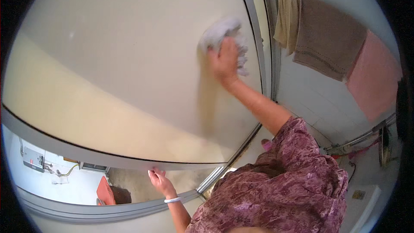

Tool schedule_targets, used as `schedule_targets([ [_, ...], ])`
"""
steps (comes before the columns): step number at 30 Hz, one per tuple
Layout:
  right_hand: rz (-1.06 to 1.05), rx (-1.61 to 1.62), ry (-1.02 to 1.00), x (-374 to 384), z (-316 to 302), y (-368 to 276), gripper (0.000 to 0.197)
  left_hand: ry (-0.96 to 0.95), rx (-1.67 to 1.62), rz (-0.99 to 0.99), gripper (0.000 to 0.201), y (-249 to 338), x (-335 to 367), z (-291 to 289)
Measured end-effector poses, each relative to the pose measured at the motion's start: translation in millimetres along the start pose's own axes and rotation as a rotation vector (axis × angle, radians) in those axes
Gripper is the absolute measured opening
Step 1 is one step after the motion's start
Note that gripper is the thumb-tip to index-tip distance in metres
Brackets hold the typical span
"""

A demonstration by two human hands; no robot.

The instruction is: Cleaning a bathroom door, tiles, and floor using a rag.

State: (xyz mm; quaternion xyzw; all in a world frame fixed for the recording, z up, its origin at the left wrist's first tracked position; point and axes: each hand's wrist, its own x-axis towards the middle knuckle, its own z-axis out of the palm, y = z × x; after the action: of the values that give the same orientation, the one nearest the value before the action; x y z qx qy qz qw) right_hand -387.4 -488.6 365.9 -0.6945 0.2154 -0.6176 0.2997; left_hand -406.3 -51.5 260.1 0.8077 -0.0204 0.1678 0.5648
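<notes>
My right hand (pixel 225 62) presses a bunched white-grey cloth (pixel 220 32) against a large pale frosted panel (pixel 129 47), near its right side. The fingers are closed over the cloth, and both are slightly blurred. Lower down, my left hand (pixel 163 184), with a pale bangle (pixel 172 199) on its wrist, is at the panel's grey metal frame (pixel 86 152). Its fingertips grip the edge of that frame, though part of the fingers is hard to make out.
At right, a beige cloth (pixel 286 19), a brown towel (pixel 330 36) and a pink towel (pixel 374 75) hang on a rail. Through the opening at lower left show a wall-mounted grey box (pixel 33 159) with pipes and a red-orange object (pixel 106 191). A metal track (pixel 108 209) runs below.
</notes>
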Motion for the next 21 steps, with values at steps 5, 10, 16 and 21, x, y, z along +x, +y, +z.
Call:
schedule_targets([
  [5,-0.256,0.170,-0.409,-142,6,-40,0.035,-0.081,-0.043,0.011,0.042,-3,4,0],
  [10,-0.205,0.260,-0.812,-260,5,-67,0.031,-0.130,-0.120,0.003,0.052,-30,13,-6],
  [16,0.347,0.556,-1.204,-286,11,-79,0.028,-0.231,-0.302,-0.058,0.052,-23,13,-11],
  [21,0.868,1.135,-0.912,-236,-6,-86,0.034,-0.372,-0.297,-0.088,0.051,-34,11,-20],
])
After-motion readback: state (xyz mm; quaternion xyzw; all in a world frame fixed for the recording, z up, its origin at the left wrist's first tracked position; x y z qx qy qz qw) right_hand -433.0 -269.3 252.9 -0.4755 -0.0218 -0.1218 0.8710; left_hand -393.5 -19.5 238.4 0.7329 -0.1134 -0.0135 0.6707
